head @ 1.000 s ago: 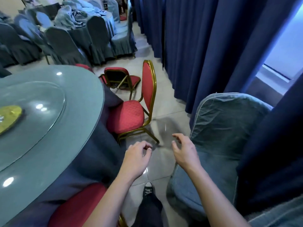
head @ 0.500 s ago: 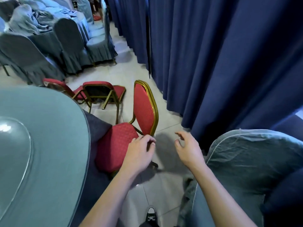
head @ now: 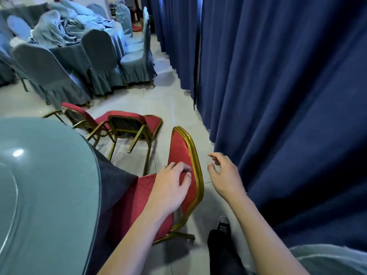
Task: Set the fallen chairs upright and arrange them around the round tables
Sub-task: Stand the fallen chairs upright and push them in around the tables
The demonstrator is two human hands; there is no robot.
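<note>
An upright red chair with a gold frame stands at the edge of the round glass-topped table, its seat partly under the dark tablecloth. My left hand hovers in front of its backrest with fingers loosely curled, holding nothing. Just right of the backrest, my right hand hangs in the air with relaxed fingers, empty. Beyond, two fallen red chairs lie on the tiled floor: one on its back with legs pointing toward me, another farther left, partly hidden by the table.
Heavy blue curtains wall off the right side, leaving a narrow tiled aisle. A second table with covered blue-grey chairs and heaped cloth stands at the back left. A covered chair corner sits at bottom right; my shoe is on the floor.
I have walked forward along the aisle. The upright red chair is now right under my hands, the fallen chairs are nearer, and the covered chair has slid out to the bottom right.
</note>
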